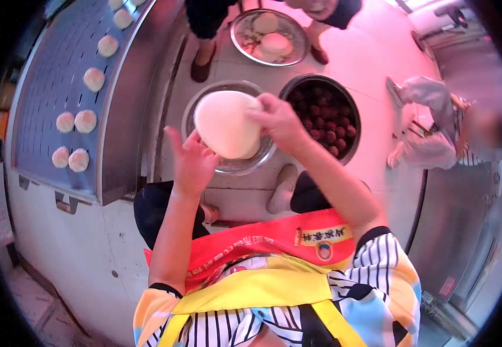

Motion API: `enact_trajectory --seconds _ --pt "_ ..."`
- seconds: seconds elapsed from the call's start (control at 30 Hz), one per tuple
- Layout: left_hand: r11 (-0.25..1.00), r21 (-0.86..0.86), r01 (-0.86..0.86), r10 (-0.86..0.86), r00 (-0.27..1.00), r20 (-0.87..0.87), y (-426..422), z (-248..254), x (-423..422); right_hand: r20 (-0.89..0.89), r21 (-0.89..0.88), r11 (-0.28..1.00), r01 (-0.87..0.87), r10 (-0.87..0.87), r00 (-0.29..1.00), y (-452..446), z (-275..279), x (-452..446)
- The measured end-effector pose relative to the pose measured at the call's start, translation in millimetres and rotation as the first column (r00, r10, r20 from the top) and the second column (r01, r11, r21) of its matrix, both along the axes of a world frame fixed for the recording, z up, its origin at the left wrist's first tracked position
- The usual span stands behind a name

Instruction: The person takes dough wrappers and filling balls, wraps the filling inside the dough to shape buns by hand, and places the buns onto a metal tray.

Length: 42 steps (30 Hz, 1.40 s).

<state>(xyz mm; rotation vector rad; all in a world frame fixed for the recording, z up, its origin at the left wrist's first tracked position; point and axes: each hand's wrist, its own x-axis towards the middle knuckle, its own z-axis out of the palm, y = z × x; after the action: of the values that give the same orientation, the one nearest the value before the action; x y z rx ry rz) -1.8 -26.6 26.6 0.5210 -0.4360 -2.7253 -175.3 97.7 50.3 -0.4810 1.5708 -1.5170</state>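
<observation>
A large, smooth, white lump of dough (225, 121) is tilted above a round metal basin (190, 110) on the floor between my feet. My right hand (279, 118) grips the dough at its right edge, thumb and fingers bent around it. At the lower left edge, my left hand (193, 162) has its fingers curled against the dough, while its thumb sticks out to the left. The dough hides most of the basin's inside.
A dark tub (285, 87) of dark red balls stands to the right. Beyond is a metal tray (236, 40) with dough lumps, near another person's legs. A slotted metal surface (48, 87) on the left carries round pieces (85, 121). A person (436, 92) sits at right.
</observation>
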Motion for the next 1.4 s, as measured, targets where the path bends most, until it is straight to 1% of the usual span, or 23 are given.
enact_trajectory --seconds 0.1,0.13,0.2,0.23,0.27,0.3,0.33,0.4,0.47,0.57,0.6,0.67,0.73,0.8,0.87,0.9,1.0,1.1,1.13,1.2,1.3,1.33,1.4 --pt "0.999 -0.036 0.010 -0.017 0.978 -0.208 17 25 1 -0.107 -0.074 0.995 0.072 -0.080 0.991 5 -6 34" --pt "0.998 -0.068 0.016 -0.023 0.994 -0.104 22 26 3 -0.129 -0.101 0.990 0.096 -0.109 0.986 8 -5 39" --pt "0.990 -0.136 0.032 -0.017 0.994 0.106 30 27 6 -0.214 -0.032 0.998 -0.050 0.042 0.976 23 7 35" --pt "0.999 0.021 0.043 -0.044 0.998 0.042 30 21 6 -0.247 -0.002 0.989 -0.147 0.142 0.958 32 18 30" --pt "0.998 0.043 0.037 -0.037 0.999 0.013 32 20 8 -0.276 0.034 0.970 -0.242 0.242 0.930 40 31 23" --pt "0.997 0.070 0.029 -0.028 0.999 -0.015 34 25 8 -0.130 0.100 0.930 -0.353 0.364 0.922 51 58 7" --pt "0.995 0.096 0.019 -0.015 0.999 -0.043 36 31 9 -0.146 0.132 0.931 -0.340 0.357 0.923 65 57 -17" --pt "0.995 0.099 0.032 -0.016 0.987 -0.162 34 36 14 -0.182 0.193 0.972 -0.136 0.172 0.968 102 41 -78" --pt "0.990 0.111 0.089 -0.045 0.937 -0.346 28 29 14 -0.412 0.322 0.927 0.194 -0.047 0.910 150 -21 -142" --pt "0.978 0.176 0.109 -0.050 0.950 -0.307 31 5 3 -0.613 0.682 0.635 0.364 0.224 0.757 239 -120 -197" --pt "0.977 0.178 0.120 -0.063 0.952 -0.298 30 -3 -2 -0.620 0.723 0.575 0.383 0.295 0.727 263 -154 -202" --pt "0.970 0.144 0.194 -0.129 0.920 -0.369 34 -10 -16 -0.594 0.710 0.551 0.438 0.136 0.793 287 -198 -192" --pt "0.961 0.107 0.255 -0.193 0.895 -0.403 37 -15 -32 -0.556 0.828 0.326 0.457 0.370 0.744 282 -223 -183" --pt "0.947 0.067 0.314 -0.262 0.877 -0.404 39 -17 -47 -0.538 0.842 0.252 0.477 0.461 0.706 274 -241 -177" --pt "0.956 0.207 0.209 -0.145 0.947 -0.288 41 -21 -49 -0.531 0.836 0.198 0.512 0.526 0.664 261 -249 -175" --pt "0.952 0.270 0.146 -0.086 0.971 -0.225 43 -22 -51 -0.558 0.814 0.221 0.537 0.554 0.618 262 -257 -177" --pt "0.986 0.146 0.082 -0.089 0.995 0.041 45 -24 -61 -0.617 0.736 0.276 0.618 0.650 0.444 264 -272 -180" --pt "0.983 0.164 0.083 -0.115 0.973 0.201 48 -32 -64 -0.556 0.818 0.299 0.491 0.630 0.543 264 -303 -182" --pt "0.983 0.153 0.100 -0.133 0.967 0.219 50 -34 -65 -0.601 0.799 0.412 0.438 0.548 0.581 264 -297 -177" --pt "0.985 0.121 0.121 -0.149 0.955 0.258 55 -39 -67 -0.553 0.833 0.382 0.400 0.528 0.645 256 -286 -177" --pt "0.979 0.154 0.135 -0.171 0.953 0.252 61 -35 -68 -0.687 0.656 0.611 0.444 0.238 0.687 239 -244 -172" --pt "0.979 0.154 0.131 -0.164 0.961 0.223 60 -34 -68 -0.691 0.547 0.759 0.353 0.173 0.702 229 -215 -167" --pt "0.976 0.171 0.136 -0.163 0.973 0.160 62 -32 -61 -0.670 0.427 0.881 0.205 0.156 0.726 186 -129 -145"
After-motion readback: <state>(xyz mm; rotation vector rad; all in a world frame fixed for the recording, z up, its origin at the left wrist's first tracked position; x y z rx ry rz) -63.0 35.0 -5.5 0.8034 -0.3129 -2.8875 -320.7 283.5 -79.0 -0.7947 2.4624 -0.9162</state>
